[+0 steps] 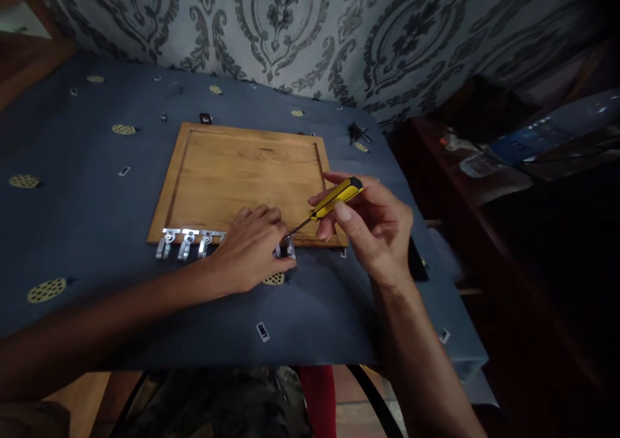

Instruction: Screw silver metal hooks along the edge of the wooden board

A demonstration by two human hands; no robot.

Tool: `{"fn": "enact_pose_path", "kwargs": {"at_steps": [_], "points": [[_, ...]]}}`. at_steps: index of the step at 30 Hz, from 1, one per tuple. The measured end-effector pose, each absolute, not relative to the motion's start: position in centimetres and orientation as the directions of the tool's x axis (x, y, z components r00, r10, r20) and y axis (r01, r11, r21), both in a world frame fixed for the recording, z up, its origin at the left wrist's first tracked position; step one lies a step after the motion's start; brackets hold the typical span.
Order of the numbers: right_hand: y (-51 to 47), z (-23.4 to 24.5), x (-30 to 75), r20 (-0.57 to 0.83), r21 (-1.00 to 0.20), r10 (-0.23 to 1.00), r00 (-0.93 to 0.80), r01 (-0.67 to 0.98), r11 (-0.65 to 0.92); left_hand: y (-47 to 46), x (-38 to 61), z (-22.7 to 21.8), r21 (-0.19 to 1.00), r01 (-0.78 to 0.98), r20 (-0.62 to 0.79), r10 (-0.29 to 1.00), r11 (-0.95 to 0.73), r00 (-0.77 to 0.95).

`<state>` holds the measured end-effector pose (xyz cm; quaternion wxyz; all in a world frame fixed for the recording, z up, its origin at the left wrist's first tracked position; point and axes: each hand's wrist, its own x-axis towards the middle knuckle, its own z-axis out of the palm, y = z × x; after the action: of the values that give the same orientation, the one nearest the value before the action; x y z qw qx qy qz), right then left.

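A wooden board [247, 179] with a raised frame lies on the table, and a row of silver metal hooks [188, 241] runs along its near edge. My left hand [252, 250] rests over that edge, its fingers bent together and its thumb beside the rightmost metal hook [290, 247]. The hand hides part of the row. In my right hand [378, 225] is a yellow and black screwdriver [336, 199], held between thumb and fingers. Its shaft slants down to the left, and the tip meets the rightmost hook or comes very close to it.
The table has a blue-grey cloth [87, 225] with a pineapple print. Beyond the board lie a small black item [205, 119] and a dark cluster of small parts [357, 132]. A patterned curtain [285, 31] hangs behind. At right, a plastic bottle [557, 131] lies on dark furniture.
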<state>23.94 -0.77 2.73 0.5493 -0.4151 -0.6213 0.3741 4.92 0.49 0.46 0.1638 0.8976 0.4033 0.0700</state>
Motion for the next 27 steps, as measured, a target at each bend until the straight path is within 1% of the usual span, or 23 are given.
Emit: {"fn": "enact_pose_path", "kwargs": {"at_steps": [5, 8, 13, 15, 18, 20, 24, 27], "points": [[-1.0, 2.8, 23.9, 0.38, -0.914, 0.924, -0.034, 0.139, 0.381, 0.6, 4.9, 0.4, 0.357, 0.695, 0.002, 0.745, -0.624, 0.667], [-1.0, 2.8, 23.7, 0.412, -0.903, 0.911, -0.016, 0.127, 0.411, 0.6, 4.9, 0.3, 0.372, 0.69, 0.011, 0.746, -0.621, 0.666], [-0.8, 2.6, 23.3, 0.414, -0.906, 0.91, 0.0, 0.094, 0.412, 0.6, 4.8, 0.2, 0.371, 0.692, 0.003, 0.746, -0.62, 0.666], [-0.8, 2.3, 23.4, 0.445, -0.893, 0.894, 0.048, 0.101, 0.439, 0.6, 4.8, 0.2, 0.366, 0.696, -0.002, 0.748, -0.617, 0.664], [-0.8, 1.9, 23.6, 0.529, -0.848, 0.83, 0.175, 0.125, 0.514, 0.6, 4.8, 0.1, 0.367, 0.69, 0.019, 0.747, -0.623, 0.665], [-0.7, 1.8, 23.8, 0.554, -0.832, 0.805, 0.212, 0.13, 0.539, 0.6, 4.8, 0.1, 0.368, 0.689, 0.023, 0.746, -0.625, 0.665], [-0.6, 1.9, 23.7, 0.518, -0.855, 0.841, 0.154, 0.123, 0.504, 0.6, 4.8, 0.1, 0.377, 0.689, 0.005, 0.746, -0.619, 0.666], [-0.6, 2.2, 23.3, 0.482, -0.873, 0.867, 0.127, 0.152, 0.463, 0.6, 4.8, 0.2, 0.371, 0.696, 0.002, 0.75, -0.615, 0.661]]}}
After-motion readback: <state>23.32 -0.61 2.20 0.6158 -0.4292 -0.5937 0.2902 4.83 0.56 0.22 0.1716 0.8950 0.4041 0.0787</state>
